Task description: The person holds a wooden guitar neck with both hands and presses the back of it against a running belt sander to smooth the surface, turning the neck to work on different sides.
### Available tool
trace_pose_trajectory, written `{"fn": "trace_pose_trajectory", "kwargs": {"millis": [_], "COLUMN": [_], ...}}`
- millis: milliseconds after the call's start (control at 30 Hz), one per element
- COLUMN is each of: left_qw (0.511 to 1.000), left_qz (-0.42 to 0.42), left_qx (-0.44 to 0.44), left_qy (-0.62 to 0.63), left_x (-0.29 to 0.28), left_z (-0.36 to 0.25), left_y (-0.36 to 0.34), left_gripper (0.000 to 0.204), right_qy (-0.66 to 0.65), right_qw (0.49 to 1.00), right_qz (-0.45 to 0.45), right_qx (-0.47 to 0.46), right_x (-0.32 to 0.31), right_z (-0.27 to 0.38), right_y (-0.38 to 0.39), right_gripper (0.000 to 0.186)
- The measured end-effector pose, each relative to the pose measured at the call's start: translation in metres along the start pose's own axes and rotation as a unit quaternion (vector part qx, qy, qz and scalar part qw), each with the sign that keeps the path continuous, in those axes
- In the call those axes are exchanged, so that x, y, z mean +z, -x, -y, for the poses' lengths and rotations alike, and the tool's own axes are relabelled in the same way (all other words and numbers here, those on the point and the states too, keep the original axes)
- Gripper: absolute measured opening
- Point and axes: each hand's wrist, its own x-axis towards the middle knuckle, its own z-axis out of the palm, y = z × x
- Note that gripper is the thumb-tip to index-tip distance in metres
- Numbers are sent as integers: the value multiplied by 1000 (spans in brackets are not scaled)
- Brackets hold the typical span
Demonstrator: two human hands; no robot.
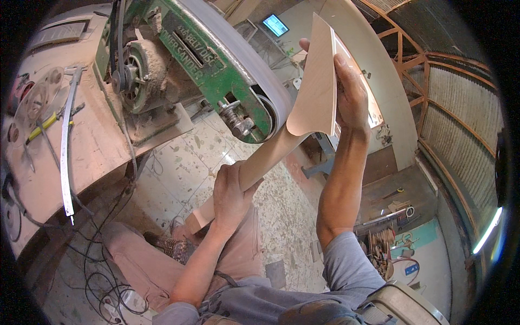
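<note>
A pale wooden piece (317, 81), with a long rounded shaft and a broad flared end, slants across in front of me. My left hand (233, 189) wraps round its shaft in the lower middle. My right hand (351, 92) grips the flared end from its right side, thumb along the edge and other fingers partly hidden behind the wood. Where shaft and flare meet, the piece lies at the rounded end of a green belt sander (211, 70). Whether it touches the grey sanding belt (271, 89) I cannot tell.
The dusty workbench (97, 146) on the left carries a motor (143, 76), a metal ruler (67, 157) and yellow-handled pliers (43, 127). Black cables (97, 271) tangle on the floor below. A lit screen (275, 25) stands at the back; wood scraps (382, 244) are stacked at right.
</note>
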Motion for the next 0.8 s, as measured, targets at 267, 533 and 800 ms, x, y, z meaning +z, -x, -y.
{"fn": "trace_pose_trajectory", "kwargs": {"millis": [267,533,800], "left_qw": [1000,999,999], "left_qz": [21,24,7], "left_qx": [2,-20,1], "left_qy": [19,-27,-46], "left_x": [2,7,8], "left_z": [-3,9,22], "left_y": [-3,8,11], "left_gripper": [51,53,56], "right_qy": [45,-9,-25], "right_qw": [999,1000,1000], "right_qz": [-22,-18,-17], "right_qx": [-7,11,2], "right_x": [-2,9,7], "right_z": [2,4,-5], "right_y": [-3,10,18], "right_gripper": [57,57,57]}}
